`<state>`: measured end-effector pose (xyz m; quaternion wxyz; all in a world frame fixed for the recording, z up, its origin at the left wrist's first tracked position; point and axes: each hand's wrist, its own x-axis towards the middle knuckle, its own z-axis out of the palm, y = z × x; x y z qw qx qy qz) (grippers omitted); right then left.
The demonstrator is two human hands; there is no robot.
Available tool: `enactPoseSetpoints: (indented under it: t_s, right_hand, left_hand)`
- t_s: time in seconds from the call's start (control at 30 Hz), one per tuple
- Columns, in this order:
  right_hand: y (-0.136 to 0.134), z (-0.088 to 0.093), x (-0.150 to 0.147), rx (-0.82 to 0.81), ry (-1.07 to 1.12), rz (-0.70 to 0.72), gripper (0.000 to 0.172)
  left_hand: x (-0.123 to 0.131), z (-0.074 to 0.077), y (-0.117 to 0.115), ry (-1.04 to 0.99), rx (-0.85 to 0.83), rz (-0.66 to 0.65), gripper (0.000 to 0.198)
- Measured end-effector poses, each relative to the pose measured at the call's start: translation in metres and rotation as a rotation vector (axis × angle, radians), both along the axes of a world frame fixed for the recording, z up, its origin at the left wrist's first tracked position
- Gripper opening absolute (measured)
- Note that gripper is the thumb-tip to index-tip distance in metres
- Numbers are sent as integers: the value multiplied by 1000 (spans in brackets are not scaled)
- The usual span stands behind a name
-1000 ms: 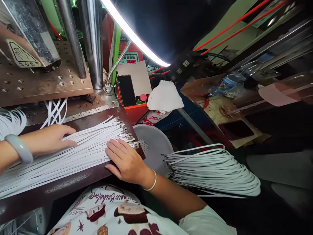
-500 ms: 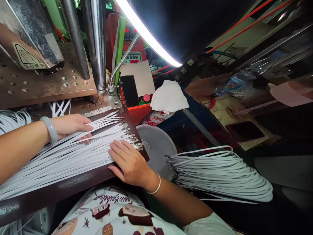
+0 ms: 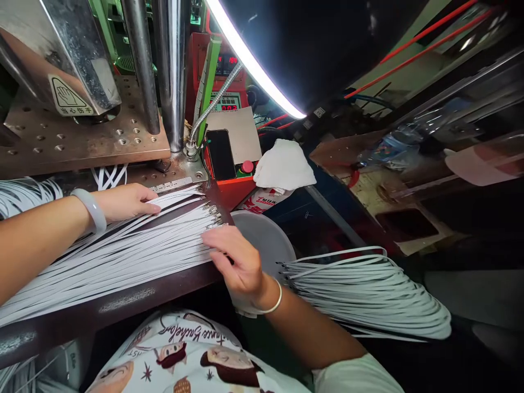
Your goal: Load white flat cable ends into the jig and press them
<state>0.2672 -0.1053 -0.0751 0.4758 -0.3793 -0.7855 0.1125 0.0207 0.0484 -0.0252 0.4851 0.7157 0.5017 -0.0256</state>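
A wide bundle of white flat cables [image 3: 135, 259] lies across the dark tabletop, metal connector ends [image 3: 213, 214] toward its right edge. My left hand [image 3: 130, 203] is closed around a few strands at the bundle's far side, the thumb on top and the other fingers partly hidden underneath. My right hand [image 3: 237, 254] is at the near right end of the bundle, beside the connectors. Its thumb stands apart from the slightly bent fingers, whose tips touch or hover just over the cables. Nothing shows between them.
Behind my left hand stands a metal press [image 3: 82, 109] with a hand-warning sticker. A ring lamp [image 3: 262, 68] hangs above. Right of the table are a grey basin [image 3: 270, 234] and a looped cable bundle [image 3: 368, 289]. A phone [image 3: 221, 154] lies near a red button [image 3: 247, 166].
My right hand has lifted from lying flat on the cables and shifted right toward their ends, turning on edge. My left hand keeps its strands. The view has shifted slightly.
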Motion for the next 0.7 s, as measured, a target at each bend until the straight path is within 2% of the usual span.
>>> enactPoseSetpoints:
  t_s: [0.1, 0.17, 0.23, 0.3, 0.5, 0.63, 0.7]
  right_hand:
    - [38, 19, -13, -15, -153, -77, 34]
    - [63, 28, -26, -33, -338, -54, 40]
    - [80, 35, -36, -51, -451, -12, 47]
    - [87, 37, -39, -59, -451, 3, 50]
    - [82, 29, -24, -87, -296, -108, 35]
    - [88, 24, -37, -37, -499, -64, 38]
    - [95, 22, -45, -81, -659, -84, 36]
  left_hand:
    - [0, 6, -2, -29, -60, -9, 52]
    - [0, 11, -5, -78, -165, 26, 52]
    - [0, 14, -8, -102, -198, 54, 51]
    - [-1, 13, -8, -100, -161, 70, 50]
    - [3, 1, -2, -125, -186, 98, 40]
    - [3, 10, -5, -154, -283, 33, 45]
    - [-5, 17, -10, -135, -218, 6, 47]
